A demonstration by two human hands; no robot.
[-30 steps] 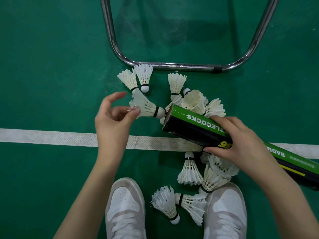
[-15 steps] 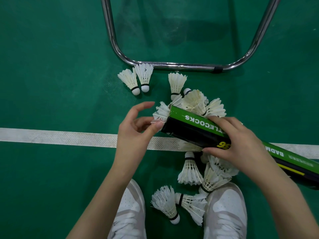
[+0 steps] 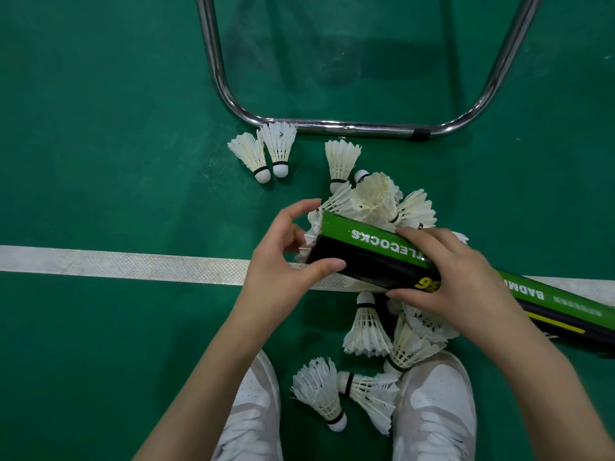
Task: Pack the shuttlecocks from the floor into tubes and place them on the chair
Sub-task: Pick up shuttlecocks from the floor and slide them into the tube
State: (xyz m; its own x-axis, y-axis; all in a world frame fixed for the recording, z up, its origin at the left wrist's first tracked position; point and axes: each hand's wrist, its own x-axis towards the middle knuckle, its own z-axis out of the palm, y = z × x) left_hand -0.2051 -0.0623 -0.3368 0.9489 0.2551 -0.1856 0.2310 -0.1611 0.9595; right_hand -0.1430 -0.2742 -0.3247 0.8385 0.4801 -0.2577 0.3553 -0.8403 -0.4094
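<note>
Nearest the camera, two pale mesh-topped shoes [image 3: 436, 407] are standing on the matte green floor [image 3: 100, 128], with loose white feathered shuttlecocks [image 3: 367, 331] lying between them and just below the tube. The green-and-black tube [image 3: 376, 254], a long smooth cardboard cylinder with glossy print, is lying slantwise across the white textured court line [image 3: 133, 264], its far end running off to the right. The right hand [image 3: 456, 277] is gripping the tube around its middle, fingers curled over the top and thumb beneath. The left hand [image 3: 283, 261], which a second ago was pinching a shuttlecock well left of the tube, is now curling around the tube's open mouth, thumb touching the lower rim and fingers arching over the top; the shuttlecock's [image 3: 311, 232] frayed feather skirt is now sticking out of that mouth, its cork already inside. Beyond the tube a heap of shuttlecocks is lying unchanged, and a separate pair [image 3: 266, 154] is resting farther left, just in front of the chair's [image 3: 332, 124] shiny bent chrome tubing.
</note>
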